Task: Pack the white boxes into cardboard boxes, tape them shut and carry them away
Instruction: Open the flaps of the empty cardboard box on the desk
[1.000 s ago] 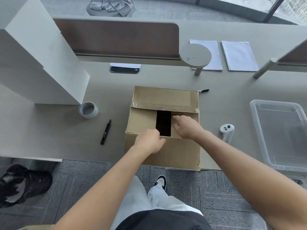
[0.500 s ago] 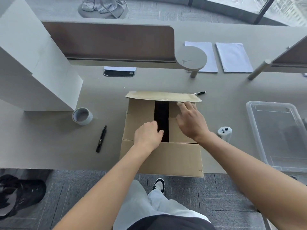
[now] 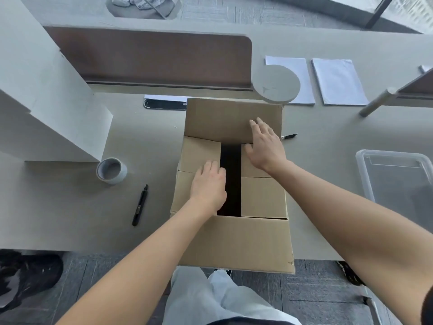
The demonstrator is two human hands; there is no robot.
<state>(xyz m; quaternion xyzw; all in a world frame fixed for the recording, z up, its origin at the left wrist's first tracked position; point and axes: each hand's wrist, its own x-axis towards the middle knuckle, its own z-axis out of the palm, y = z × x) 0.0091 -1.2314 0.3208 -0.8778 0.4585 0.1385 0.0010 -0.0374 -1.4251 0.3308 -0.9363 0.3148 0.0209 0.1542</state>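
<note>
Brown cardboard box (image 3: 234, 242) sits at desk (image 3: 58, 219) edge, flaps rough & flat. L hand (image 3: 208, 184) lies flat on left flap, R hand (image 3: 266, 146) fingers straight, pushing back flap; neither grips anything

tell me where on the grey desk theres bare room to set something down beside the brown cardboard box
Left: bare grey desk in front of the grey tape roll and left of the black marker pen. Right: a clear strip between the brown cardboard box and the clear plastic bin. It is crowded behind the box, with the round grey stand and white paper sheets.
</note>
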